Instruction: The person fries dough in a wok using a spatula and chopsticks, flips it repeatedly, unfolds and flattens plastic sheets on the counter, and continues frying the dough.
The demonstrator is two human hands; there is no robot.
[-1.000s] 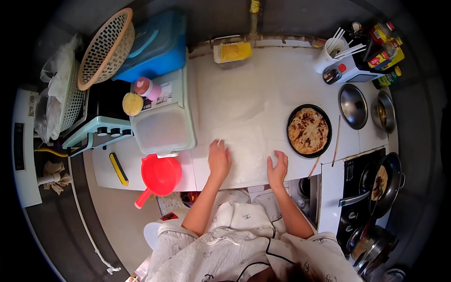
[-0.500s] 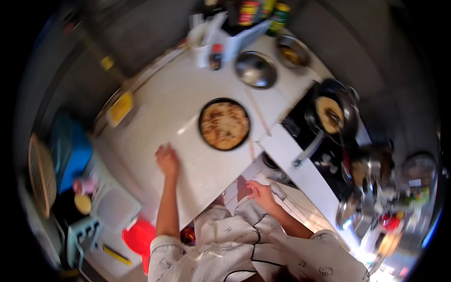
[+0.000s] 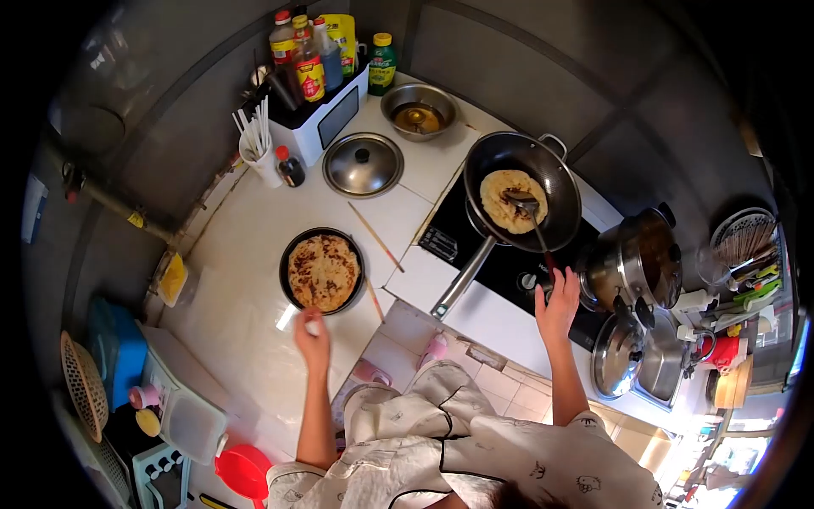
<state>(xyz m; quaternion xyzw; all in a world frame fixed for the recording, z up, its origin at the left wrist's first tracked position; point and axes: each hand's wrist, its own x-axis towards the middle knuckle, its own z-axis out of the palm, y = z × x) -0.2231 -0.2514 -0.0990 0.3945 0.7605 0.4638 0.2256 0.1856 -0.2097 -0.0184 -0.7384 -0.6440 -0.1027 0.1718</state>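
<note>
My right hand [image 3: 557,304] reaches over the stove's front edge with its fingers spread. Its fingertips are at the handle end of a spatula [image 3: 538,229]; I cannot tell whether they touch it. The spatula's head rests on a browned flatbread [image 3: 502,192] in a deep wok [image 3: 560,188]. My left hand [image 3: 313,341] is over the counter with fingers curled in, and nothing plainly shows in it. Just beyond it, another flatbread [image 3: 324,270] lies in a round black pan [image 3: 285,276].
A metal lid [image 3: 363,165], a bowl of brown liquid [image 3: 418,112] and chopsticks [image 3: 376,236] are on the counter. Bottles [image 3: 309,68] stand at the back. The wok's handle [image 3: 465,278] juts toward me. A steamer pot [image 3: 623,263] is right of the wok.
My view has turned right toward the stove. My right hand has risen from beside my body to the spatula handle. My left hand has come near the black pan, its fingers now curled.
</note>
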